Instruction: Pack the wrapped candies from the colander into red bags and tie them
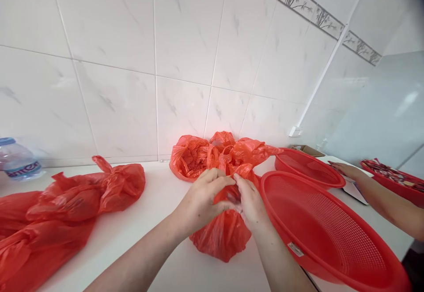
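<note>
In the middle of the head view, a red plastic bag (pixel 222 239) sits on the white table with its contents showing only as a darker shape. My left hand (pixel 206 200) and my right hand (pixel 251 201) come together over its upper part. Their fingers are curled, with the tips close to each other, and appear to pinch the bag's thin plastic. Part of the grip is hidden behind the fingers. Just behind my hands, crumpled red bags (pixel 189 156) lie against the tiled wall.
Knotted, filled red bags (pixel 71 197) lie at left, near a water bottle (pixel 20 159). To the right stand a large red plastic basket (pixel 318 221) and a second red basket (pixel 306 166). Another person's arm (pixel 384 199) reaches in beside a red container of small packets (pixel 394 179).
</note>
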`<action>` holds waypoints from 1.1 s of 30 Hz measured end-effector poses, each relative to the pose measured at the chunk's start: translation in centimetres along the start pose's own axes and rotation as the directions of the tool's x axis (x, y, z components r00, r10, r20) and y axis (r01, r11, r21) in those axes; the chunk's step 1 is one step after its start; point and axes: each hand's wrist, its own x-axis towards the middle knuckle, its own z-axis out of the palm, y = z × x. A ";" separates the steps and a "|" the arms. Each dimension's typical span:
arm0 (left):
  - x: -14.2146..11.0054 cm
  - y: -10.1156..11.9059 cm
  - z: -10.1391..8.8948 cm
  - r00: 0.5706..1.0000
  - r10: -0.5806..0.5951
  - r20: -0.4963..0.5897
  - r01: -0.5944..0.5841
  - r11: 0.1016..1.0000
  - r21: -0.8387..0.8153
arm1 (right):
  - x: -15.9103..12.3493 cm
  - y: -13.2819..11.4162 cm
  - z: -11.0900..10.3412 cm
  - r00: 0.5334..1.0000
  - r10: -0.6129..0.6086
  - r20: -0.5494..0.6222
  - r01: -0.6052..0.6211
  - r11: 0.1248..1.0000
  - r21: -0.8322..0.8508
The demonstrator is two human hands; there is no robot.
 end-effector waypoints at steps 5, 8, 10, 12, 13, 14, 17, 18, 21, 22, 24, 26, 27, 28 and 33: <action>-0.4 -1.4 0.3 0.986 -0.156 -0.058 0.154 0.987 -0.045 | -0.4 0.1 -1.8 0.962 0.031 0.272 -0.033 0.999 0.005; -0.5 -1.5 0.5 0.961 -0.272 -0.055 0.263 0.955 -0.139 | -0.7 -0.1 -3.0 0.928 0.016 0.373 -0.042 0.997 0.061; -0.6 -1.6 0.7 0.944 -0.330 -0.016 0.320 0.926 -0.202 | -0.8 -0.1 -3.7 0.916 0.030 0.401 -0.052 0.998 0.045; -0.7 -1.7 1.0 0.927 -0.376 0.005 0.366 0.898 -0.244 | -0.8 -0.1 -4.1 0.917 0.027 0.398 -0.006 0.999 -0.054; -0.7 -1.7 1.1 0.918 -0.396 0.005 0.383 0.886 -0.260 | -0.9 -0.1 -4.1 0.916 0.014 0.400 0.037 0.992 -0.121; -0.7 -1.6 1.1 0.911 -0.412 0.005 0.398 0.876 -0.273 | -0.9 -0.1 -4.0 0.914 -0.006 0.406 0.089 0.978 -0.186; -0.8 -1.4 1.0 0.895 -0.445 0.020 0.429 0.850 -0.304 | -0.9 0.1 -3.2 0.937 -0.089 0.337 0.204 0.924 -0.322; -0.9 -1.3 1.0 0.892 -0.452 0.028 0.438 0.844 -0.310 | -0.9 0.3 -2.9 0.954 -0.124 0.271 0.222 0.904 -0.366; -1.3 -1.1 1.0 0.888 -0.455 0.059 0.449 0.835 -0.317 | -0.9 0.9 -2.0 0.968 -0.229 0.099 0.246 0.817 -0.521; -1.5 -1.1 1.1 0.890 -0.451 0.073 0.449 0.836 -0.314 | -0.9 1.0 -1.9 0.966 -0.245 0.077 0.246 0.797 -0.551; -1.9 -1.1 1.1 0.892 -0.439 0.104 0.449 0.844 -0.292 | -1.0 1.1 -1.9 0.975 -0.205 0.083 0.217 0.819 -0.530; -2.4 -1.1 1.0 0.896 -0.427 0.120 0.444 0.862 -0.245 | -1.1 1.1 -2.3 0.983 -0.122 0.138 0.171 0.882 -0.438; -2.7 -0.9 0.7 0.900 -0.420 0.119 0.436 0.872 -0.221 | -1.1 1.2 -2.6 0.980 -0.088 0.176 0.152 0.906 -0.395; -3.1 -0.7 0.4 0.904 -0.409 0.123 0.426 0.884 -0.191 | -1.0 1.4 -3.1 0.976 -0.075 0.204 0.147 0.918 -0.368; -6.4 1.1 -2.6 0.824 -0.405 0.396 0.438 0.899 0.009 | 0.1 4.9 -5.9 0.963 -0.267 -0.040 0.203 0.813 -0.546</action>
